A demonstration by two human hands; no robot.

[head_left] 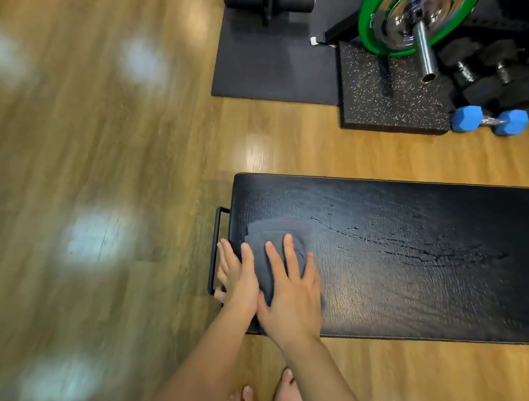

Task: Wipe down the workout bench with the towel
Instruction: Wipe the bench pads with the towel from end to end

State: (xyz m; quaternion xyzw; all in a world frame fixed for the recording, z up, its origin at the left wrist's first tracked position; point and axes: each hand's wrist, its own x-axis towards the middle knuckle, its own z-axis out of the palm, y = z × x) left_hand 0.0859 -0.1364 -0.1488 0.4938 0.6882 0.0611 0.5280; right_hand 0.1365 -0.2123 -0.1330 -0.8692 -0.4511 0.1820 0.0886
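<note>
The black padded workout bench (408, 273) runs from the middle of the view to the right edge, with wet streaks across its top. A folded grey towel (268, 236) lies flat on the bench's left end. My right hand (291, 293) presses on the towel with fingers spread. My left hand (242, 277) lies flat beside it, over the towel's left edge and the corner of the bench. Most of the towel is hidden under both palms.
A black metal handle (214, 250) sticks out at the bench's left end. Behind the bench are dark floor mats (266, 69), a barbell with a green plate (407, 22), black dumbbells and a blue dumbbell (489, 120). My bare feet (261, 400) stand on the wooden floor.
</note>
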